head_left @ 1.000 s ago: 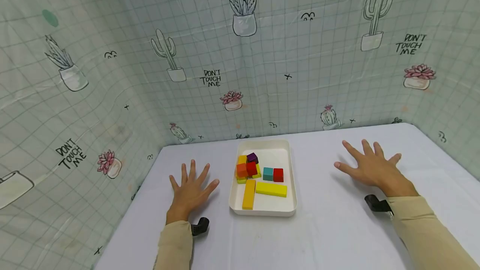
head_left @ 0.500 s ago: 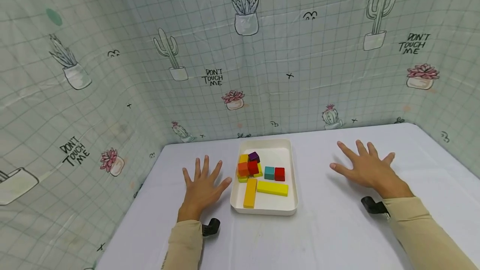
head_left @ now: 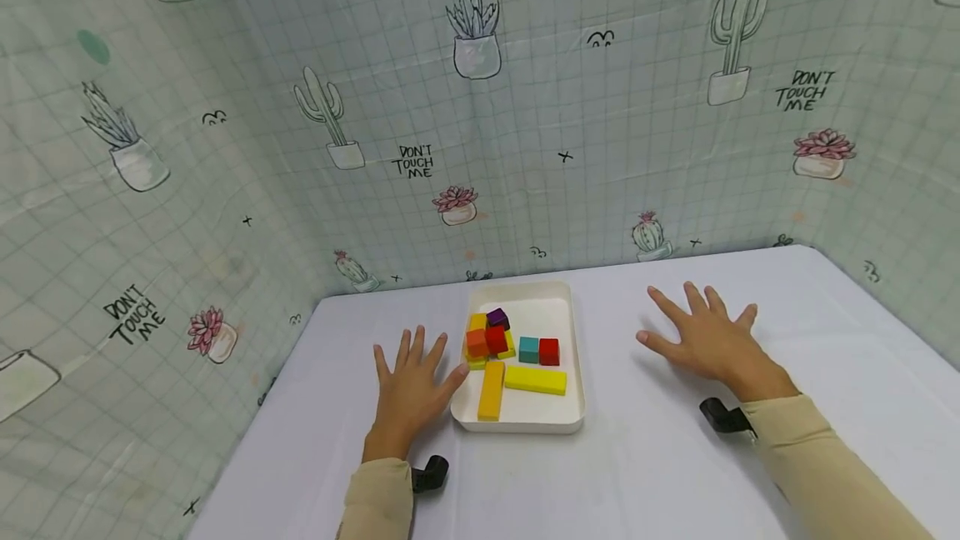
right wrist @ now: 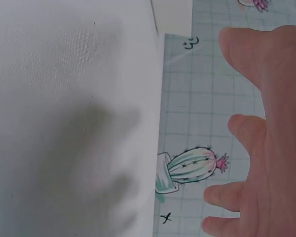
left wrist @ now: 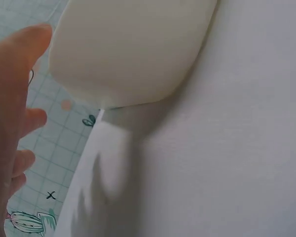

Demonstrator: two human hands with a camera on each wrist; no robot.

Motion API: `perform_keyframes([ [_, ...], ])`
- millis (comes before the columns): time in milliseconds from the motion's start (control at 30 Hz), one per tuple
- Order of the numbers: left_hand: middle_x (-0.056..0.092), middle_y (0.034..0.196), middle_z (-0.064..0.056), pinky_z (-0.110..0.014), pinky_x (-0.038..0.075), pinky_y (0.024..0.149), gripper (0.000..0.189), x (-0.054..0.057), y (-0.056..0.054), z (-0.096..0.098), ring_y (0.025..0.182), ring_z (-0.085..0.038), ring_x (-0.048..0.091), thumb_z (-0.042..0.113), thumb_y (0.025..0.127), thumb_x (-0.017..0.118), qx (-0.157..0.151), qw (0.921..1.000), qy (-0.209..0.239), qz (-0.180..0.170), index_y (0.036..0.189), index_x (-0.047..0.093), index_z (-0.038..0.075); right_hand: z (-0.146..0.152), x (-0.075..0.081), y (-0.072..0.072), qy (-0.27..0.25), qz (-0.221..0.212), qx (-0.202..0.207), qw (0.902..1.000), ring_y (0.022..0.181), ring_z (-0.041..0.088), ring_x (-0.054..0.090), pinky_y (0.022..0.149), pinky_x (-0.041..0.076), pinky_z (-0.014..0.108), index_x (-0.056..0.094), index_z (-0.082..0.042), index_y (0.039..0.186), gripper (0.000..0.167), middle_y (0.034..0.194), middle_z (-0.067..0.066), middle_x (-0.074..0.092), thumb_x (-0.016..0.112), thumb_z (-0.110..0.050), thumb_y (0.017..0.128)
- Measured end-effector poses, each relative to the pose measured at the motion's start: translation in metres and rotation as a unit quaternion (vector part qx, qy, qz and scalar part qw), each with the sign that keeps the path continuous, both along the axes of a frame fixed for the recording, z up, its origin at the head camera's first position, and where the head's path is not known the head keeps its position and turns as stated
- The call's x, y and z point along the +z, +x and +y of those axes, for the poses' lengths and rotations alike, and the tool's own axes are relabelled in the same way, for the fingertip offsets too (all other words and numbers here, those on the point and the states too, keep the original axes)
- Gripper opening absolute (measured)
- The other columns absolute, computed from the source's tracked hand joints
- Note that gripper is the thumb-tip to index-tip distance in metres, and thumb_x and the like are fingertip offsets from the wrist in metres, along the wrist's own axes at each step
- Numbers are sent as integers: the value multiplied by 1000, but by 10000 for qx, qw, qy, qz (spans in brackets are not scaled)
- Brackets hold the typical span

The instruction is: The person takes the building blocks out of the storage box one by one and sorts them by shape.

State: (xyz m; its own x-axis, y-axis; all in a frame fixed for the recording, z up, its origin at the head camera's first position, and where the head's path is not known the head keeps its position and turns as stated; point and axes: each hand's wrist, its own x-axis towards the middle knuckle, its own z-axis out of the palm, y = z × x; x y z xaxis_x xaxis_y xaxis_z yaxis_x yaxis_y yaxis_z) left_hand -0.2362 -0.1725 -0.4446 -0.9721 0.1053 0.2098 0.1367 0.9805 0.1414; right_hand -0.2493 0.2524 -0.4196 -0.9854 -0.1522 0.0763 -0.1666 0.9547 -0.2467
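A white tray point(head_left: 525, 427) stands mid-table with toy blocks in it. At its left side lie an orange cube point(head_left: 477, 343), a red cube point(head_left: 496, 340) and a purple cube point(head_left: 497, 319), heaped over yellow pieces. To their right a teal cube point(head_left: 528, 349) touches a second red cube point(head_left: 549, 352). Nearer the front lie a yellow-orange bar point(head_left: 491, 391) and a bright yellow bar point(head_left: 536, 380). My left hand point(head_left: 412, 394) is spread beside the tray's left wall, thumb tip at the rim; contact cannot be told. My right hand point(head_left: 708, 342), fingers spread and holding nothing, hovers right of the tray.
The table has a white cover point(head_left: 637, 473). Behind it and at both sides hangs a gridded curtain point(head_left: 525, 115) printed with cacti and words. A small black device point(head_left: 430, 474) is strapped at the left wrist, another black device point(head_left: 724, 416) at the right.
My left hand has moved right, up to the tray's left side. My right hand has drifted left, somewhat closer to the tray. The blocks keep their places in the tray.
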Motion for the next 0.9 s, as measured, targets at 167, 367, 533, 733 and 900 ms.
perform_keyframes([
  [167,39,156,-14,-69,-3,113,69,-5,7,0,146,-36,28,64,95,48,35,9994,238,241,147,53,20,-7,-2,2,-36,79,75,9999,138,62,13,90,1,90,28,-22,159,89,154,38,19,41,-78,90],
  [367,50,148,-13,-71,7,112,60,-8,13,3,139,-36,39,57,96,52,63,9974,469,548,141,59,18,-14,-4,3,-30,172,164,9997,138,60,19,93,5,88,29,-22,159,88,154,35,23,41,-77,91],
  [533,55,142,-12,-71,11,111,56,-9,14,7,134,-34,44,54,97,52,19,9957,675,640,138,62,17,-15,-4,4,-2,228,197,9995,137,57,23,94,10,86,29,-22,159,87,153,33,26,41,-76,92],
  [733,63,133,-9,-68,16,112,50,-11,14,9,127,-32,52,49,98,55,-36,9923,1088,599,134,65,16,-17,-8,1,-491,268,375,9977,133,54,35,95,26,80,33,-16,157,82,149,32,37,44,-69,95],
  [900,68,125,-8,-62,27,112,42,-14,15,11,121,-30,58,41,100,56,-188,9845,1635,605,131,66,13,-15,-14,-5,-1601,165,559,9854,131,48,44,100,36,69,35,-6,155,77,145,29,45,48,-58,100],
])
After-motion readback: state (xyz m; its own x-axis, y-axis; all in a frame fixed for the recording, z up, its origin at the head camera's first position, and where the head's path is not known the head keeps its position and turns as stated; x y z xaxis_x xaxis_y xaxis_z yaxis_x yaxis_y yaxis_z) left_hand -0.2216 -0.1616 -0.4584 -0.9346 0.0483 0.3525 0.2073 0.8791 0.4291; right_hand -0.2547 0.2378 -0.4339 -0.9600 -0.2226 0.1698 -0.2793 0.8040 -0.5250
